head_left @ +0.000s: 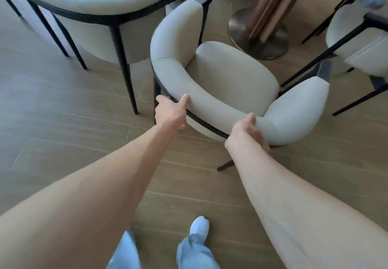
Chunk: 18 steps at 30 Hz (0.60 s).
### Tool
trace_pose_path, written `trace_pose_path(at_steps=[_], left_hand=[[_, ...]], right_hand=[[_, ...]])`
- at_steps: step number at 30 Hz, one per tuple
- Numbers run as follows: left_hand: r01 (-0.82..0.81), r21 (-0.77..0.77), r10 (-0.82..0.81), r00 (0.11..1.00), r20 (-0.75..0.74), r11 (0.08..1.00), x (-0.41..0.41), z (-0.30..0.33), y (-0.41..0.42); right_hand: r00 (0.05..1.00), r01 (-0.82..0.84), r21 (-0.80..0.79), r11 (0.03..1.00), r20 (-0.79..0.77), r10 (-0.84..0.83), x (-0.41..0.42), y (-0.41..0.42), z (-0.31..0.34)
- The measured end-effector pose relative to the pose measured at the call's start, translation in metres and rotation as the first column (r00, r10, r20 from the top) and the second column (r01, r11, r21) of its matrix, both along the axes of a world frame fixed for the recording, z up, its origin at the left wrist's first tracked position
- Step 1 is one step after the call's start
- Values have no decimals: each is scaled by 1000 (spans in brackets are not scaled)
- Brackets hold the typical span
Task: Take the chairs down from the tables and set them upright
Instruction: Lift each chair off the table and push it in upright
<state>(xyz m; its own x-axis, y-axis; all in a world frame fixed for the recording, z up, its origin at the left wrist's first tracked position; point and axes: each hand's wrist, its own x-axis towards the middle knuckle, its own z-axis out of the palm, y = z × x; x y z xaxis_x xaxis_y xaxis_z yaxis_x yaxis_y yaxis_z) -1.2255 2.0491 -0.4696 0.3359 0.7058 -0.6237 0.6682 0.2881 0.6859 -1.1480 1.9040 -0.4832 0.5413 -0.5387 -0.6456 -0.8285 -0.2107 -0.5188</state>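
Observation:
A cream upholstered chair (228, 75) with a curved backrest and thin black legs stands upright on the wooden floor in front of me. My left hand (171, 112) grips the left part of its backrest, thumb on the cushion and fingers under the black frame. My right hand (246, 131) grips the backrest further right, near its right arm. Both of my arms reach down and forward to it.
A second cream chair (90, 2) stands upright at the upper left, close to the held one. A third chair (357, 38) stands at the right. The table's wooden column on a round metal base (259, 38) rises just behind. My feet are below on open floor (52, 111).

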Motion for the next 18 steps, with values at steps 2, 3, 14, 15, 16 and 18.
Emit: trace_pose_path(at_steps=[2, 3, 14, 15, 16, 18], left_hand=[[73, 18, -73, 997, -11, 997, -23, 6, -11], [126, 24, -126, 992, -24, 992, -34, 11, -18], [812, 501, -828, 482, -286, 300, -79, 100, -22], [780, 553, -833, 492, -252, 294, -73, 116, -23], [753, 589, -836, 500, -223, 294, -68, 130, -24], [741, 619, -853, 477, -211, 261, -58, 153, -25]], right_hand=[[997, 73, 195, 978, -34, -67, -11, -14, 13], [998, 47, 292, 955, -64, -29, -16, -23, 25], [914, -404, 209, 891, 132, 383, -69, -87, 102], [883, -462, 174, 870, 180, 433, -71, -82, 118], [855, -505, 143, 851, 215, 471, -73, -75, 135], [798, -573, 78, 816, 279, 534, -73, -64, 161]])
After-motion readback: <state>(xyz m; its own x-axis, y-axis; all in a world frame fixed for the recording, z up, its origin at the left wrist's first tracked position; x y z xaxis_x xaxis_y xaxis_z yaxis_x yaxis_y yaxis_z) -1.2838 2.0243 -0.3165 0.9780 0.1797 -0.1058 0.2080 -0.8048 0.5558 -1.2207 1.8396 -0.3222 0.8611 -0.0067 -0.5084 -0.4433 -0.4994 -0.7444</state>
